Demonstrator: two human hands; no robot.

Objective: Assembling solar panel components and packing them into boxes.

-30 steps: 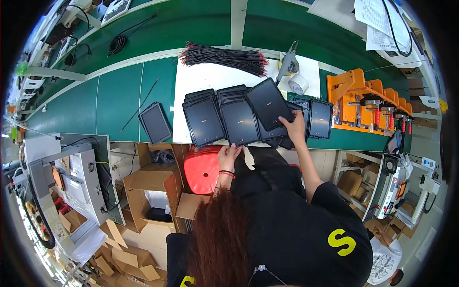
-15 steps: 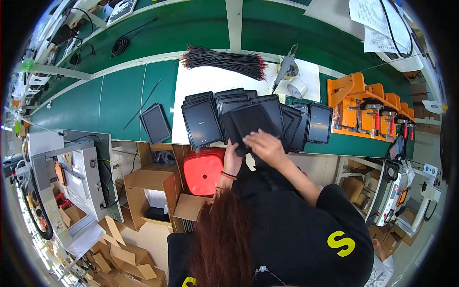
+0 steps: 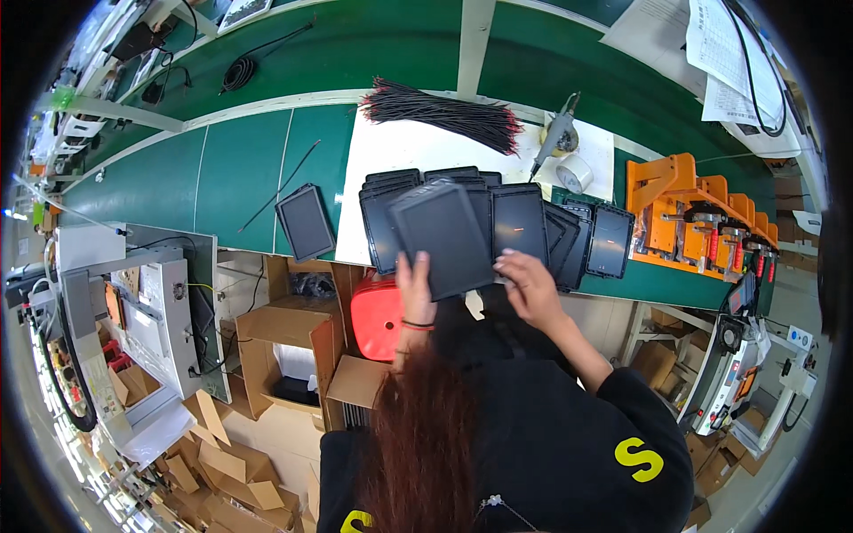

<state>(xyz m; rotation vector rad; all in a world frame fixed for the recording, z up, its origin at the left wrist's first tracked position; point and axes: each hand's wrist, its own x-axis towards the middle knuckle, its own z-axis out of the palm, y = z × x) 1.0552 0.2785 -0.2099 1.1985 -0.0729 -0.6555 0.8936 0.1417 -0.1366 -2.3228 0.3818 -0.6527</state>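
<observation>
My left hand (image 3: pixel 415 291) grips the lower left edge of a black rectangular plastic panel (image 3: pixel 442 238), thumb and fingers closed on it. The panel is tilted, slightly blurred, and held over the front edge of the bench; it has a raised rim. Beside its lower right edge is my right hand (image 3: pixel 531 289), fingers apart and fingertips close to the edge; whether they touch cannot be made out. Behind it, overlapping stacks of similar black panels (image 3: pixel 519 218) lie on a white sheet, partly hidden by the held one. One separate panel (image 3: pixel 305 222) rests farther left on the green bench.
A bundle of black cables with red ends (image 3: pixel 444 115) lies at the back. Near it are a grey hand tool (image 3: pixel 558 138) and a tape roll (image 3: pixel 574 174). Orange clamp fixtures (image 3: pixel 702 222) stand right. Below the bench are a red stool (image 3: pixel 377 320) and cardboard boxes (image 3: pixel 284 329).
The panel in my left hand has turned and moved left, its face now more upright to view. My right hand has come off its surface to the right side. The whole view has shifted slightly.
</observation>
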